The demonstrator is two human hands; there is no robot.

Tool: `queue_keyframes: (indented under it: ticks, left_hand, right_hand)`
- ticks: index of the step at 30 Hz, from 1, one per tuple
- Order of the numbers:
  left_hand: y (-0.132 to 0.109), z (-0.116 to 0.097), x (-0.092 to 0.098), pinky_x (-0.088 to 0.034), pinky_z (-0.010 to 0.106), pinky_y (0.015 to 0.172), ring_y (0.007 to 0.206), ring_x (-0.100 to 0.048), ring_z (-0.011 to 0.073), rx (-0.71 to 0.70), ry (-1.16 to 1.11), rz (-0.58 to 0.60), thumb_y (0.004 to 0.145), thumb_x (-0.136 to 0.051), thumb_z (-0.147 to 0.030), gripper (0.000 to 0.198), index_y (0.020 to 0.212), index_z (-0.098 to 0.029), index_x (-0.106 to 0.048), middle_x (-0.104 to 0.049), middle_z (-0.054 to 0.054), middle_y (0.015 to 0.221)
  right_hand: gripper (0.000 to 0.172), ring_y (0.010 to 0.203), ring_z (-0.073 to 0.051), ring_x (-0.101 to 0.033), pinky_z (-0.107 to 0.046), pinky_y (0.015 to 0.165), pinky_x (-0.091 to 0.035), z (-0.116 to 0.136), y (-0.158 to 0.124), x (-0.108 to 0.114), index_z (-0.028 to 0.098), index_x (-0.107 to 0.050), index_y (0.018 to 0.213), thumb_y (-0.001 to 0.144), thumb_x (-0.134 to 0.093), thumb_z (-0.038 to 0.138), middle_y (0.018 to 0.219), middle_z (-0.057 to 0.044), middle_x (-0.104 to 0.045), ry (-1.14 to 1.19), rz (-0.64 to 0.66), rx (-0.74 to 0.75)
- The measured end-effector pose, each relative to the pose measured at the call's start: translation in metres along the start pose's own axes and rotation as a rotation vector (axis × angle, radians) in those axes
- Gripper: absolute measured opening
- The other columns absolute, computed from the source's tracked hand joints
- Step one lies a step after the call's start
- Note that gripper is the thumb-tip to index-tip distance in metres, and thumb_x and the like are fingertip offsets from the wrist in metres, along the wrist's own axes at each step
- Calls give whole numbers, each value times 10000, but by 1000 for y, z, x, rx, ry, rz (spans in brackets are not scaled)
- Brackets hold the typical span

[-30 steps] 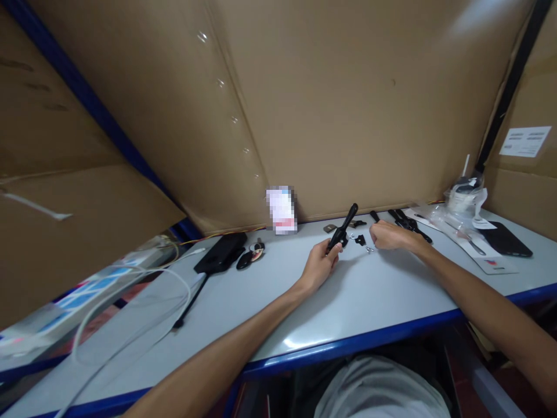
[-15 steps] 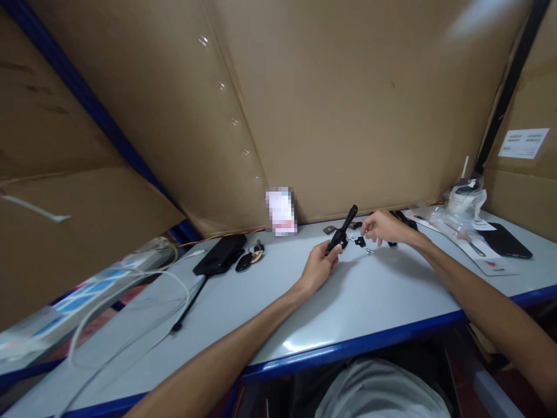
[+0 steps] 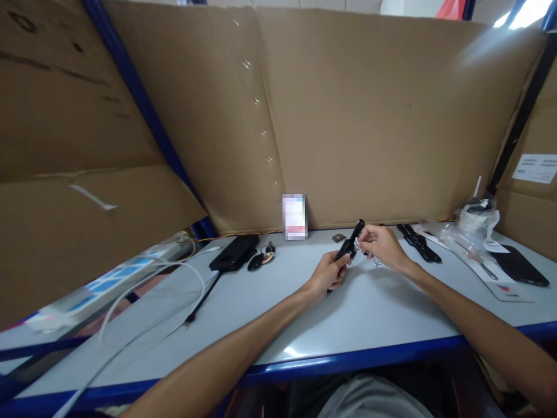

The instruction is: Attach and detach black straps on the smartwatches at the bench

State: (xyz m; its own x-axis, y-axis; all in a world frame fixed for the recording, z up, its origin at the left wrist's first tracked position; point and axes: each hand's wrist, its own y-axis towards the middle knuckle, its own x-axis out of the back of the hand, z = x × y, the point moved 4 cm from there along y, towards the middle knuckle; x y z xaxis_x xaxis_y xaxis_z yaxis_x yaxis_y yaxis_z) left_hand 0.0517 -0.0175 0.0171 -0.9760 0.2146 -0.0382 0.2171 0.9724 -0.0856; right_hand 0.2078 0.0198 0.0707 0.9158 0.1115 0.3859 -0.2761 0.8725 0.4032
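Observation:
My left hand (image 3: 325, 273) is closed round a long, slim black part with a rounded handle-like end (image 3: 358, 228), held tilted above the table. Close against its middle, my right hand (image 3: 383, 245) pinches a small shiny piece (image 3: 357, 244) between thumb and fingertips; its exact kind is too small to tell. Below the right fingers lie a few small metal bits (image 3: 377, 263). To the right of that hand rest similar long black parts (image 3: 418, 244). A small dark block (image 3: 338, 237) lies behind the left hand.
At right are a black phone (image 3: 520, 266), a flat clear-and-white package (image 3: 487, 273) and a plastic-wrapped cup (image 3: 474, 220). Keys (image 3: 256, 262), a black box-shaped device (image 3: 235, 253) and white cables (image 3: 198, 273) lie left. A blurred upright screen or card (image 3: 295, 217) leans on cardboard (image 3: 348, 128).
My right hand has moved left, bringing the small shiny piece up to the black part. The left hand keeps its hold. The camera view has tilted up.

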Motion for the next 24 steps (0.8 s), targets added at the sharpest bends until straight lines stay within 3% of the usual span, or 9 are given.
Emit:
queue_keyframes:
  ticks: [7,16,24]
  left_hand:
    - [4,5,1,-104,191,369,381,-226,44,16,-20,17,885,-622,-416,263,838,-182,-510,-382,-91,518]
    - [3,4,0,-105,195,378,372,-234,40,33,-1,15,908,-607,-385,248,811,-184,-499,-390,-90,517]
    - [3,2,0,-110,200,379,358,-262,41,28,11,18,917,-614,-370,248,802,-171,-520,-389,-89,508]
  right_hand:
    - [108,621,-114,-579,-206,578,-433,10,-7,-8,179,-598,738,828,-608,121,669,8,-645,-332,78,173]
    - [160,667,-134,-575,-230,639,-379,9,-10,-15,175,-615,804,846,-549,35,738,-12,-670,-476,157,318]
    - [324,813,-176,-611,-269,718,-404,21,-18,-21,150,-626,1123,882,-474,-3,922,-85,-696,-778,251,402]
